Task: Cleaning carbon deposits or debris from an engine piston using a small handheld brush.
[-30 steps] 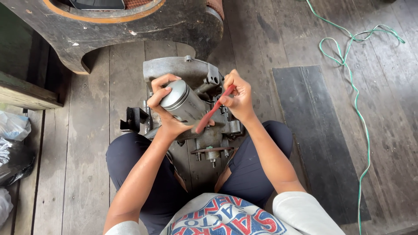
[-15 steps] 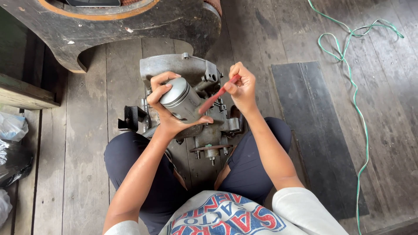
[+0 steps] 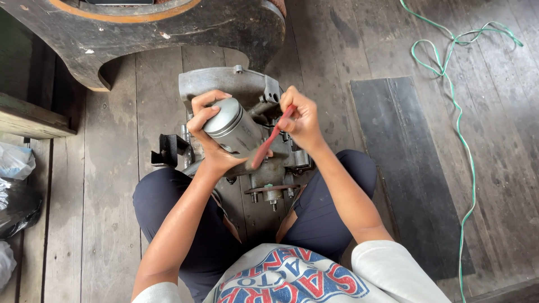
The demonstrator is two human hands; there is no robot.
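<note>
My left hand (image 3: 206, 140) grips a silver metal piston (image 3: 231, 126), held tilted above a grey engine block (image 3: 236, 90) that stands on the wooden floor between my knees. My right hand (image 3: 300, 118) holds a thin red brush (image 3: 270, 140). Its handle slants down and left, and its lower end is blurred against the piston's lower side. Both hands hover over the middle of the engine block, close together.
A dark curved wooden furniture base (image 3: 140, 33) stands just beyond the engine. A dark mat (image 3: 410, 168) lies on the planks to the right, and a green cord (image 3: 455, 112) winds past it. Plastic bags (image 3: 14, 185) sit at the left edge.
The red brush has swung its tip down along the piston's side. My left hand has kept hold of the piston with barely any shift.
</note>
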